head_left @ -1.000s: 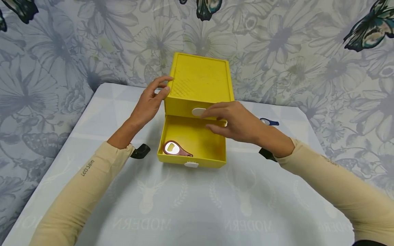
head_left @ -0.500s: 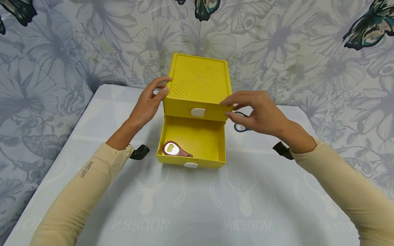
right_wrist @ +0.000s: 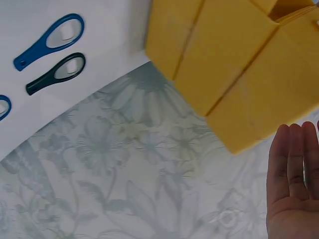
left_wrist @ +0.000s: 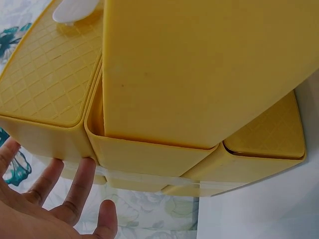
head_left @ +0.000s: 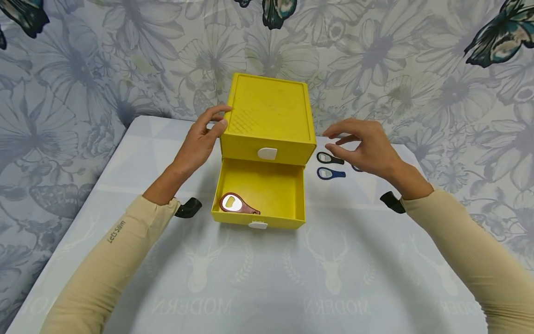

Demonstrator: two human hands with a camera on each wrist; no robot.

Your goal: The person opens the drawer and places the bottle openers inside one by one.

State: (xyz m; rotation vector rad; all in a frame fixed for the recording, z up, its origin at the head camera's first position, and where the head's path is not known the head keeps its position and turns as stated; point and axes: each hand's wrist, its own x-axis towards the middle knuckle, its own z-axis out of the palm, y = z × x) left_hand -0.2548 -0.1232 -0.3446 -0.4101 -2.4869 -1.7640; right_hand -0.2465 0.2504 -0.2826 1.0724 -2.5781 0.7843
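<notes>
The left hand (head_left: 200, 141) lies with digits extended against the left side of the yellow drawer unit (head_left: 271, 106), grasping nothing. The right hand (head_left: 367, 146) is released, holding nothing, raised above the tabletop (head_left: 258, 269) right of the unit. The middle drawer (head_left: 275, 183) stands pulled out toward the near side; a reddish opener (head_left: 239, 205) lies in its near left part. Right of the unit lie a black opener (head_left: 335, 160) and, nearer, a blue opener (head_left: 336, 174); a third opener (head_left: 356, 168) is partly hidden by the right hand.

Risks, as judged: a downward knock on the extended drawer could tip the unit forward, since the left hand only touches its side. An imprecise grasp could disturb neighbouring openers, given their close spacing. A hard shove on the drawer could slide the loose reddish opener.
</notes>
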